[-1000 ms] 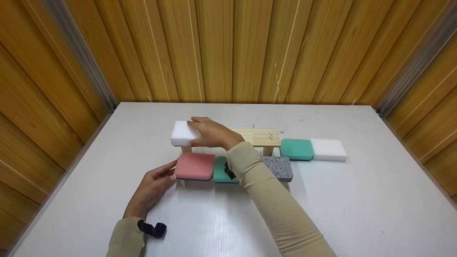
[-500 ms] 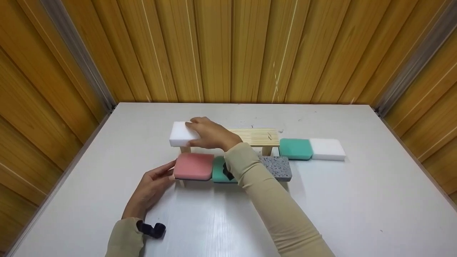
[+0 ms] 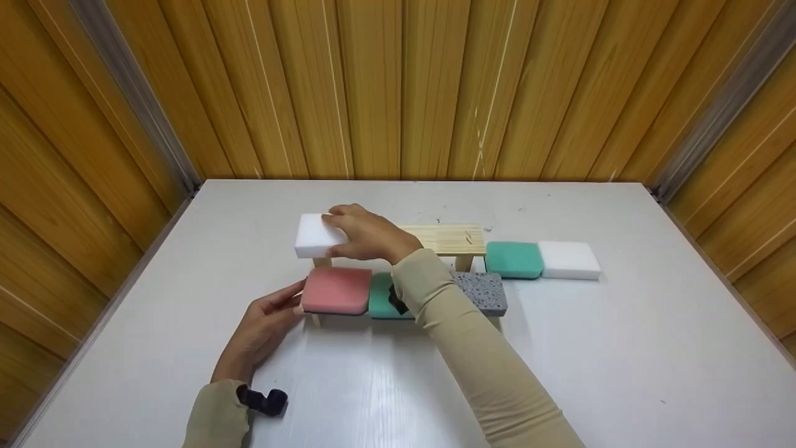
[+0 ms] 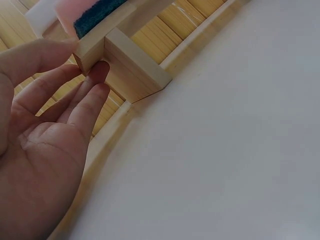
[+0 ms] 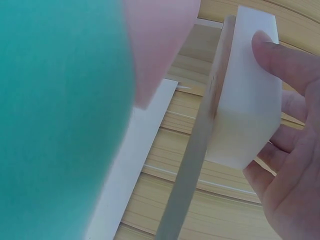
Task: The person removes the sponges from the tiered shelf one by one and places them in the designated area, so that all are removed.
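On the left end of the rear wooden shelf (image 3: 449, 239) lies a white sponge (image 3: 316, 234), gripped between the thumb and fingers of my right hand (image 3: 373, 233). The right wrist view shows that white sponge (image 5: 250, 85) flat against the board, held by my right hand (image 5: 295, 135). My left hand (image 3: 264, 323) pinches the left end of the lower front shelf, beside a pink sponge (image 3: 337, 290); in the left wrist view its thumb is above the board end (image 4: 90, 52), fingers below. A green sponge (image 3: 380, 297), partly hidden by my right sleeve, and a speckled grey sponge (image 3: 488, 292) share the front shelf.
Right of the shelves, a green sponge (image 3: 514, 259) and a white sponge (image 3: 569, 259) lie side by side on the white table (image 3: 622, 361). Wood-patterned walls (image 3: 429, 87) stand behind and at both sides. My right forearm crosses above the front shelf.
The white sponge under my right hand has shifted very slightly toward the front edge of the rear shelf. My left hand keeps its pinch on the front shelf.
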### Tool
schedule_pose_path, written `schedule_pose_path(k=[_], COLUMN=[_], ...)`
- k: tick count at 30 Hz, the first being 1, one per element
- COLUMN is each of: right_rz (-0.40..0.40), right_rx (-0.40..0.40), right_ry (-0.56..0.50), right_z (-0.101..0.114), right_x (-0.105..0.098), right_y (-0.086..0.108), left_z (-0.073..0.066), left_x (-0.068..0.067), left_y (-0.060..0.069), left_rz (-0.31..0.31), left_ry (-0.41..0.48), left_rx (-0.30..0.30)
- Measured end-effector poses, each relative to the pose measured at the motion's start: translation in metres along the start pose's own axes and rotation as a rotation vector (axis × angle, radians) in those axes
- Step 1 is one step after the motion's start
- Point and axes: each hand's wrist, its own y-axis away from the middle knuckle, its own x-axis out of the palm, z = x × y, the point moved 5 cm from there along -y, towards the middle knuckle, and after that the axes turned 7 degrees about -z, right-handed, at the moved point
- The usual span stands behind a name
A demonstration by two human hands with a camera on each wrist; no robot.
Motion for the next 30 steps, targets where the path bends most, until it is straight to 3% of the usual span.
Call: schedule_pose_path(k=[10,30], right_rz=[-0.014,0.035], right_rx=[-0.014,-0.016], right_ry=[-0.024,-0.033], right_z=[0.000,-0.006], right_x=[-0.004,-0.019], right_y=[0.003,0.020], left_z=[0.000,-0.002], left_x=[0.001,0.002], left_y=[0.000,0.001], left_rz=[0.001,0.016], left_ry=[0.017,0.000], left_rx=[-0.001,0.010])
